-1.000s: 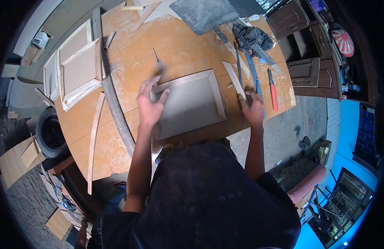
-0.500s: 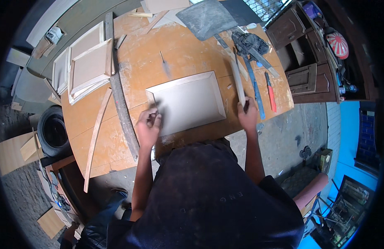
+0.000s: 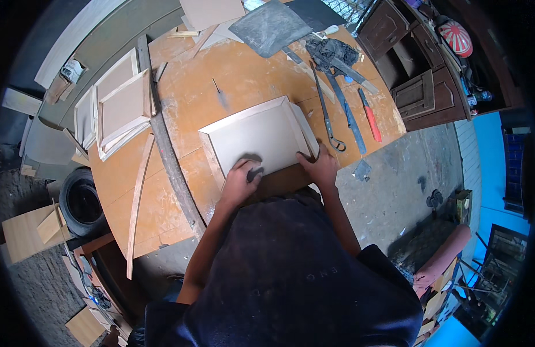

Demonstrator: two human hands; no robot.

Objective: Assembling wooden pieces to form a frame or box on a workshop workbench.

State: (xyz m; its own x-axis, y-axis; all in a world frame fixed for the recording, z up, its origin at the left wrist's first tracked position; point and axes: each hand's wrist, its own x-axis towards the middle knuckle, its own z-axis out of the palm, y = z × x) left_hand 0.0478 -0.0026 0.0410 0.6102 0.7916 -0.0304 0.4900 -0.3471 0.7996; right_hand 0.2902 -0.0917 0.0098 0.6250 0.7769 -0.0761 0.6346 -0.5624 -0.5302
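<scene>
A shallow framed panel (image 3: 253,141), pale with wooden strips along its edges, lies on the table in front of me. My left hand (image 3: 239,182) is over its near left part, fingers bent and thumb apart, with nothing visible between them. At the panel's near right corner, my right hand (image 3: 321,169) grips the near end of a pale wooden strip (image 3: 304,128). This strip runs along the panel's right side, slightly angled to it; whether it touches all along, I cannot tell. Another strip (image 3: 212,157) lines the panel's left side.
On the wooden table (image 3: 180,110), right of the panel, lie a handsaw (image 3: 323,104), a blue metal bar (image 3: 349,113), a red-handled tool (image 3: 370,118) and a crumpled black bag (image 3: 334,55). Several framed panels (image 3: 126,98), a long rough bar (image 3: 172,153) and a thin strip (image 3: 140,202) lie left.
My right hand has brought the wooden strip left against the panel's right side, uncovering the saw. My left hand has moved from the panel's left edge strip rightward and nearer to me.
</scene>
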